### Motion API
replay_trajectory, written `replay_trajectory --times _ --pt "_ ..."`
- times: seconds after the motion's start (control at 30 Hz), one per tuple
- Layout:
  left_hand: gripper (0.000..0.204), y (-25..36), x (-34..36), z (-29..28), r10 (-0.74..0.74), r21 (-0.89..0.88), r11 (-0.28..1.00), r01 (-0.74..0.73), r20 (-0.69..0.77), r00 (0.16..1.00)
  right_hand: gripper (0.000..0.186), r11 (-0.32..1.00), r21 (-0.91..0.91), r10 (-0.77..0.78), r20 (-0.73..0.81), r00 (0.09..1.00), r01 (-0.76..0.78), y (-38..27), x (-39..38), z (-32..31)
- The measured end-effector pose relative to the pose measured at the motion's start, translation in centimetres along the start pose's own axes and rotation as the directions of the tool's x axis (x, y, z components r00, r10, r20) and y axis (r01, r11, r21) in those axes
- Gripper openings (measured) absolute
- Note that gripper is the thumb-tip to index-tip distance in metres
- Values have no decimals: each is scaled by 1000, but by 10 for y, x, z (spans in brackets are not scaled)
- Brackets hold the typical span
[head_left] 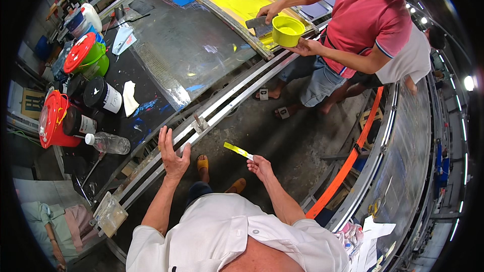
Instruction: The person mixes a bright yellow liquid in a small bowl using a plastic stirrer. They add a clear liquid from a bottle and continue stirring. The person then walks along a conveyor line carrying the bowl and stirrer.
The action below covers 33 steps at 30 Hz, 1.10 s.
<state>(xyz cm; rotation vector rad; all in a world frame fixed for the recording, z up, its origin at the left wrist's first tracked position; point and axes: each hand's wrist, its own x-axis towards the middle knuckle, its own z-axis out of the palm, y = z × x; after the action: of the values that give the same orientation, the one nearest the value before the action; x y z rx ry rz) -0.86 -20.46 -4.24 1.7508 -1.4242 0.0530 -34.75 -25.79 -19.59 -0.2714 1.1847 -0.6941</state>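
Observation:
My left hand [173, 156] is open, fingers apart, over the aluminium rail [224, 100] at the table edge, near a clear plastic bottle [113, 143]; I cannot tell whether it touches the rail. My right hand [259, 166] grips a narrow flat stick [237, 151], white at the handle and smeared yellow along its far part, over the floor gap. Ahead to the right, a co-worker in a red shirt [368, 30] holds a yellow tub [287, 31] and a dark flat scraper [259, 25] beside a wooden-framed screen covered in yellow ink [232, 1].
Red-lidded buckets [50, 118], dark jars [103, 95] and a white cloth [129, 98] crowd the dark table at left. An orange band [327, 191] runs beside a long table [403, 146] with papers at right. More people stand behind the co-worker and at lower left.

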Motion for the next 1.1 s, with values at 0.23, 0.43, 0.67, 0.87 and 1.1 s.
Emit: replay_trajectory --times 0.23,0.43,0.67,0.87,1.1 --pt "72 1 1 1 4 -3 1000 -4 -9 1000 21 1000 4 -6 -11 1000 6 0 -2 0" --pt "72 0 -1 0 2 -7 1000 -2 -1 1000 21 1000 13 -1 -24 1000 1 2 -4 1" --pt "72 2 0 -1 7 -13 1000 -7 2 1000 22 1000 7 -5 -8 1000 5 3 -2 1" --pt "72 1 0 0 14 -1 1000 -14 1 1000 24 1000 15 -3 -5 1000 4 4 -2 -1" --pt "73 0 -1 0 -5 -6 1000 5 13 1000 24 1000 23 -7 5 1000 7 2 -2 0"
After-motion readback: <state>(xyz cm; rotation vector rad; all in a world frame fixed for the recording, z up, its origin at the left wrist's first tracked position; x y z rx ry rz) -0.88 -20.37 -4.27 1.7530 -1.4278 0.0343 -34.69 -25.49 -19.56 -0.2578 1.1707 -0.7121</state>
